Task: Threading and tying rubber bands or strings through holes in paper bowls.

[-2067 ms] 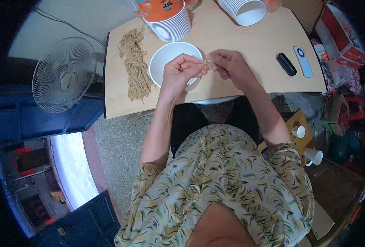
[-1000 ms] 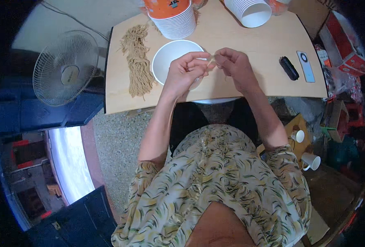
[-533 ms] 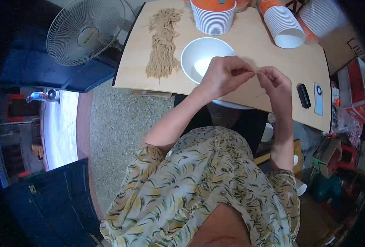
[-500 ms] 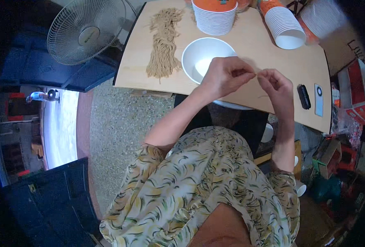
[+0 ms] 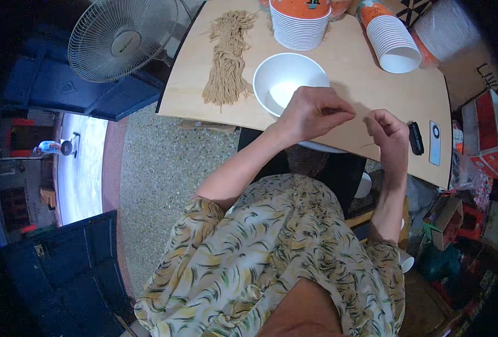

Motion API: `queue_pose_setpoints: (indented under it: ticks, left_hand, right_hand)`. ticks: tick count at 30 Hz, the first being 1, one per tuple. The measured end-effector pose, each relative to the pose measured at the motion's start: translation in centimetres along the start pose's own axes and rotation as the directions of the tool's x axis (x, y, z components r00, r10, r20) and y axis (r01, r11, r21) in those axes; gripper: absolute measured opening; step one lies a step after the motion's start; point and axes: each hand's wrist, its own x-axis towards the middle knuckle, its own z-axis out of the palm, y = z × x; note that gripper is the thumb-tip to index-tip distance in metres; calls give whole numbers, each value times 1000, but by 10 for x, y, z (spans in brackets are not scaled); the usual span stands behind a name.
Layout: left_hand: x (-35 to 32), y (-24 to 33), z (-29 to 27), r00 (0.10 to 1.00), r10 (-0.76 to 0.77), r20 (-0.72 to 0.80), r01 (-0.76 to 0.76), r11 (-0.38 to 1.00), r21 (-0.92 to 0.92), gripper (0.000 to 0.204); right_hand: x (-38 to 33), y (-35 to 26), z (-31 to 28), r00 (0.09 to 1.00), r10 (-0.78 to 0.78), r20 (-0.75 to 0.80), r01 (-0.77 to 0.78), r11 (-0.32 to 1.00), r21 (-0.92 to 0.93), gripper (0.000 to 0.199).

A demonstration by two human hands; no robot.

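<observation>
Well left of both narrowly closed hands (image 5: 316, 115) (image 5: 393, 139) lie tan strands (image 5: 226, 62); what is held I cannot tell.

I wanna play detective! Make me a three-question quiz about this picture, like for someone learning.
1. True or false: the bundle of tan, stringy strands lies left of the round white bowl.
2. Which is nearest the bare right hand? A) black oblong case; B) round wire-caged fan; C) orange-and-white tub stack.
3. Fill in: the bare left hand and right hand are ____ (touching/apart).

Key: 1 true; 2 A; 3 apart.
</observation>
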Motion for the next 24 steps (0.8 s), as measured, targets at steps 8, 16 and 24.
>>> queue_pose_setpoints:
  ticks: [8,16,24]
  left_hand:
    - [-3,2,1,988,152,-13,-143,952,270,12]
    - [-4,2,-3,990,-138,41,138,990,-10,17]
    - [-5,0,-9,871,-474,126,489,823,-290,13]
  right_hand:
    - [8,9,16,998,-26,59,32,994,-107,15]
    - [4,-1,24,1000,5,-11,-7,990,-141,16]
    - [13,11,25,992,114,48,-122,970,211,20]
